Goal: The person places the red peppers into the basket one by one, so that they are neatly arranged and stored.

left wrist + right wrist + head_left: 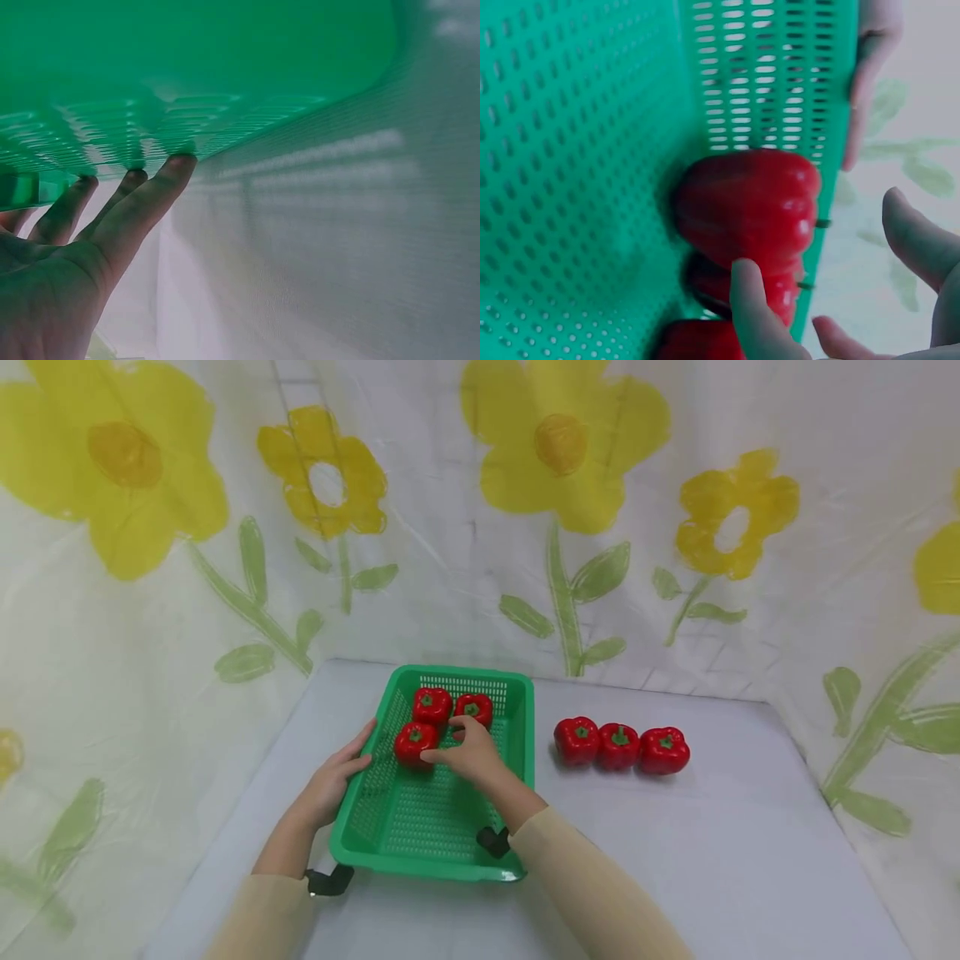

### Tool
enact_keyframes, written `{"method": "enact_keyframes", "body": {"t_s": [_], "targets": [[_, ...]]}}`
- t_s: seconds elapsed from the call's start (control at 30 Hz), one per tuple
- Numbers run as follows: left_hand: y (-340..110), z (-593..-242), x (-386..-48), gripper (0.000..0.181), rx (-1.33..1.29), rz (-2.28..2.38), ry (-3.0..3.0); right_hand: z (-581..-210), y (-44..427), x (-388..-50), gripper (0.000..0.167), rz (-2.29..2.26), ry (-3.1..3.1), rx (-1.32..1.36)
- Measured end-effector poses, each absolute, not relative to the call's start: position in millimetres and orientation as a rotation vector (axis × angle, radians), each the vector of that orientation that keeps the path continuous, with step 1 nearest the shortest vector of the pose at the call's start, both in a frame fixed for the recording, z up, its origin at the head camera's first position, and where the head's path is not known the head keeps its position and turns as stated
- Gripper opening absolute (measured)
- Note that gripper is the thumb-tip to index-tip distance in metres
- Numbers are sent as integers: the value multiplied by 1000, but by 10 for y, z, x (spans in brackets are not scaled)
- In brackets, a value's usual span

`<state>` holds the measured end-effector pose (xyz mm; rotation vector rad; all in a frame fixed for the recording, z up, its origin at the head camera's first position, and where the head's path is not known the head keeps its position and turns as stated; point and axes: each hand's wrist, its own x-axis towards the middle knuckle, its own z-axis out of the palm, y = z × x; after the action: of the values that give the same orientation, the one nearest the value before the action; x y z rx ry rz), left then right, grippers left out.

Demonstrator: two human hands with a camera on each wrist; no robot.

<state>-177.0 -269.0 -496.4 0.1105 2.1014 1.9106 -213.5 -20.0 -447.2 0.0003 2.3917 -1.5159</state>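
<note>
Where the right grip works: I have the right grip (474,756) over the basket (529,735), thumb and fingers spread apart, clamped on nothing; whether the thumb touches the near pepper (414,742), I can't tell.
Peppers inside: all in the basket's far half, the near pepper by its left wall, the back-left pepper (432,703) and back-right pepper (474,702) toward its far wall.
Handling well: placing or picking, I can't tell which; either way I'd move straight up or down, wide of the neighbouring peppers.
Left grip: the left grip (326,789) rests nearly straight fingers against the basket's outer left side; light pressure should steady it without a shove.
Peppers outside: a row of three peppers (618,747) right of the basket, on the bench (720,843).
</note>
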Motion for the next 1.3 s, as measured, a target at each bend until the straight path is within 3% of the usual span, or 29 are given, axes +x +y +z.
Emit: {"method": "enact_keyframes", "body": {"t_s": [0.27, 0.8, 1.3], "targets": [[-2654, -4955, -1763, 57, 92, 1910, 2072, -4320, 81, -2022, 81, -1703, 2218, -16], [-2682, -4932, -1775, 57, 119, 1882, 2131, -4174, 539, -1967, 58, -2063, 2175, 10], [-2685, -4949, -1760, 57, 97, 1876, 2130, -4247, 1026, -1962, 56, -2079, 2205, 11]]}}
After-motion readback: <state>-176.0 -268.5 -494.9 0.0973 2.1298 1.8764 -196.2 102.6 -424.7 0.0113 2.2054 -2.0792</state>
